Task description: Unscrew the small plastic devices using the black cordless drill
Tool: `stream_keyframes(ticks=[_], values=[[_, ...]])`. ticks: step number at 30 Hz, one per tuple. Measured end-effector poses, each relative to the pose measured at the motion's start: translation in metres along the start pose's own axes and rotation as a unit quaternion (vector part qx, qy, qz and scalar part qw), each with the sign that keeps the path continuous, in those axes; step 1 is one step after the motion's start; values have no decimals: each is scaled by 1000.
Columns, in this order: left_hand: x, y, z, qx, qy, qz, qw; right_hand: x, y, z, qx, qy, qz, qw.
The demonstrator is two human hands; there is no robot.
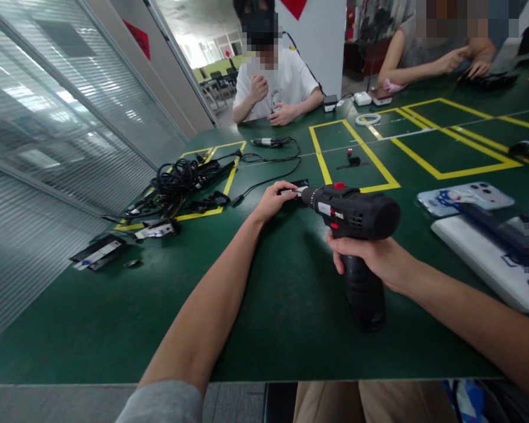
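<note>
The drill (357, 214) is black and red, the table (282, 329) green with yellow tape (476, 171).

On the worktop (255, 329), taking the small part (304, 183) at the left hand (273, 202) as the clock's centre, the drill (357, 211) stands toward four o'clock, its handle in the right hand (370, 255). A cable pile (189, 176) lies at nine, partly inside a taped outline (200, 215), with a box (99, 252) farther out between eight and nine. A pen-like tool (264, 142) rests at eleven, a ring (368, 123) at two. The phone (441, 200) sits at three, just behind a flat case (467, 252); a person (286, 88) is across at twelve.
</note>
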State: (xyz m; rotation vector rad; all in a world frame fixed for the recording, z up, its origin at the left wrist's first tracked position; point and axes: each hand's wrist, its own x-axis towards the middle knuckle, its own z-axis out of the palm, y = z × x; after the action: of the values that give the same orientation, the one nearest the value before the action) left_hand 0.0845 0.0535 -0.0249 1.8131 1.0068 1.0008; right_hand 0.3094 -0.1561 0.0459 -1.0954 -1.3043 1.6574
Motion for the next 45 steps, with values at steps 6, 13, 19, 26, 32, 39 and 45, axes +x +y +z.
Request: stream_keyframes(ticks=[6, 13, 19, 26, 32, 39, 45], values=[[-1, 0, 0, -4, 2, -7, 1000, -1, -1, 0, 4, 2, 0, 1000], [-2, 3, 0, -5, 1, -7, 1000, -1, -2, 0, 8, -1, 0, 1000], [-2, 4, 0, -1, 2, -11, 1000, -1, -3, 1, 4, 3, -1, 1000], [-1, 2, 0, 10, 1, -10, 1000, -1, -3, 2, 15, 4, 3, 1000], [-1, 1, -1, 8, 2, -7, 1000, -1, -4, 2, 12, 9, 2, 1000], [-1, 1, 0, 2, 0, -4, 1000, -1, -2, 1, 8, 1, 0, 1000], [-2, 1, 0, 6, 4, -3, 1000, -1, -3, 2, 7, 4, 3, 1000]])
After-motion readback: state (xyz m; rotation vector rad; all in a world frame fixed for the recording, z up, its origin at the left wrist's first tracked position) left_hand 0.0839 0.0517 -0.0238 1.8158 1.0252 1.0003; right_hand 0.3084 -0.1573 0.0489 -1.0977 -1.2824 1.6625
